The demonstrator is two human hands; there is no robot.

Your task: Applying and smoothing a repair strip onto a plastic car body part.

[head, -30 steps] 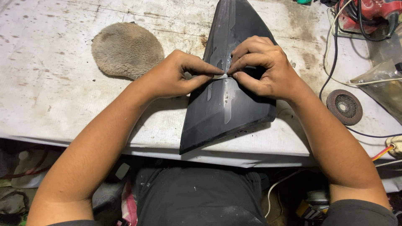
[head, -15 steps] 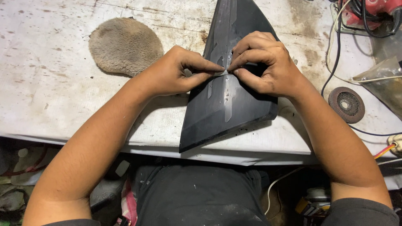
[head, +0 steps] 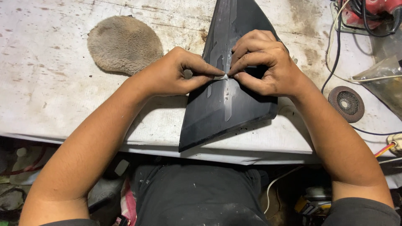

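Note:
A long black triangular panel (head: pixel 228 104) lies on the stained white worktable (head: pixel 50 83), its wide end hanging over the near edge. My left hand (head: pixel 176 73) and my right hand (head: pixel 264 62) meet over its middle ridge. Both pinch a small pale scrap, perhaps abrasive paper (head: pixel 226 76), between thumbs and forefingers and press it against the ridge. Grey scuffed streaks run along the ridge below the scrap. What the scrap is made of stays unclear.
A round tan fleece pad (head: pixel 123 44) lies left of the panel. A dark abrasive disc (head: pixel 346 103) sits at the right. Cables (head: pixel 335 54) and a red power tool (head: pixel 370 10) crowd the far right corner, beside a clear plastic bag (head: pixel 383 79).
Both hands stay pinched on the scrap at the ridge; they have shifted only slightly along the panel. The view has drifted a little.

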